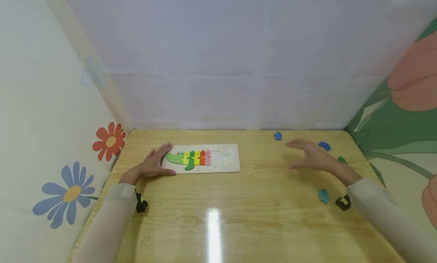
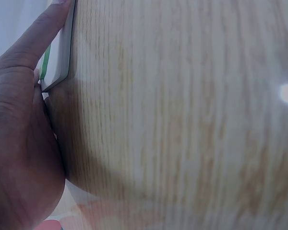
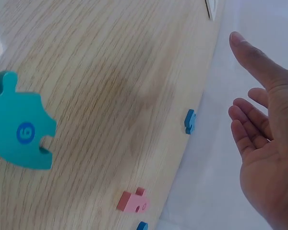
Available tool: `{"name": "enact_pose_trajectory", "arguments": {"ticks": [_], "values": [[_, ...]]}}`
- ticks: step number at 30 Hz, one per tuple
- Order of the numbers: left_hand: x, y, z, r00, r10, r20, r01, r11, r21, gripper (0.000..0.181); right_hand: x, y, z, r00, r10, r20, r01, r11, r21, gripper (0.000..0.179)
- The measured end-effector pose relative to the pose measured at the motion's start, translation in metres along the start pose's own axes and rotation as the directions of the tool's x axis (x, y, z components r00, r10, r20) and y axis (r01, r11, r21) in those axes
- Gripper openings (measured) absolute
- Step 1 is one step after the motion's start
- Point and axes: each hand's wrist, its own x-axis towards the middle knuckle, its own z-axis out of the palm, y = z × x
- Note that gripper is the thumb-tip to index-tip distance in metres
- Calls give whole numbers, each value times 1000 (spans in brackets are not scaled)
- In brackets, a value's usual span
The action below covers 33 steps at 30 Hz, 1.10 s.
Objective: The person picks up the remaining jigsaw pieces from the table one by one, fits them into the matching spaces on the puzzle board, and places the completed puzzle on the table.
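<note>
My left hand (image 1: 153, 163) grips the left end of a pale puzzle board (image 1: 232, 162), its thumb along the near edge and fingers at the far corner. In the left wrist view, the thumb lies against the board's edge (image 2: 65, 52). A green crocodile head (image 1: 175, 157) and several coloured body pieces (image 1: 197, 158) sit in the board; the curled tail outline at its right is bare. My right hand (image 1: 312, 155) is held above the table on the right, thumb and fingers spread with nothing between them. A blue puzzle piece (image 1: 278, 136) lies beyond its fingertips.
Loose pieces lie around the right hand: a blue curved one (image 1: 324, 145), a green one (image 1: 342, 159), a teal one (image 1: 323, 196) and a pink one (image 3: 133, 202). White fabric (image 1: 232, 103) rises behind the wooden table (image 1: 259, 206); flower-printed panels (image 1: 71, 194) flank it.
</note>
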Motion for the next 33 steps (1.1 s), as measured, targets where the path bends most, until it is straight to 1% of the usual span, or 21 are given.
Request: {"name": "enact_pose_trajectory", "arguments": {"ticks": [6,13,17,21,26,33], "values": [[0,-2,0,1000,-1,-8,1,1000,6,120,-6,6,-8,1000,-21,-23,20,1000,-12,82],[0,-1,1,1000,3,-3,-3,1000,10,120,-16,19,-20,999,22,-35,-22,1000,11,79],[1,-1,2,1000,1,-2,-1,1000,5,120,-21,29,-26,998,37,-47,-37,999,0,79],[1,-1,2,1000,4,-6,-4,1000,1,120,-26,39,-31,997,62,-40,-62,998,13,79],[2,-1,0,1000,-2,-1,2,1000,-3,121,-32,47,-35,997,53,-56,-50,998,49,78],[2,-2,0,1000,-4,1,4,1000,-7,121,-34,60,-38,997,48,-63,-47,999,6,81]]}}
